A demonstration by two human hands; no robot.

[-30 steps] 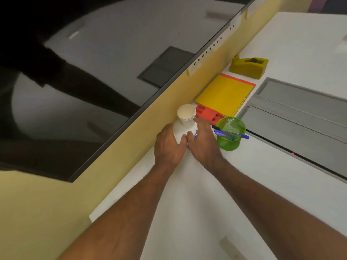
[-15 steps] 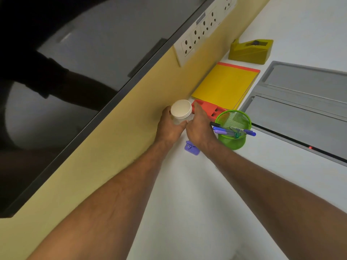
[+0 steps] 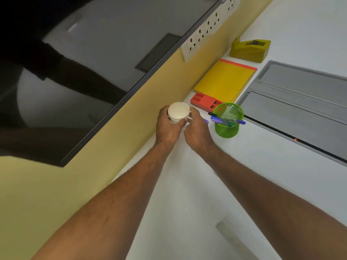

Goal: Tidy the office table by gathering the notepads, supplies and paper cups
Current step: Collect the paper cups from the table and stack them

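— What are the hands doing?
— I see my left hand (image 3: 168, 126) curled round the stacked paper cups (image 3: 178, 112), upright, mouth up, by the yellow partition (image 3: 131, 124). My right hand (image 3: 197, 130) pinches their rim.
— And the containers to the right?
— The green mesh pot (image 3: 227, 120) holds pens (image 3: 228, 121) lying across its mouth, pointing left-right.

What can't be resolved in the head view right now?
- Paper cups: stack count and base, hidden by left hand and right hand.
- Purple item: mostly behind the right hand, unidentifiable.
- Pens in green mesh holder: count unclear, overlapping.
- Grey tray: cut off by right edge.
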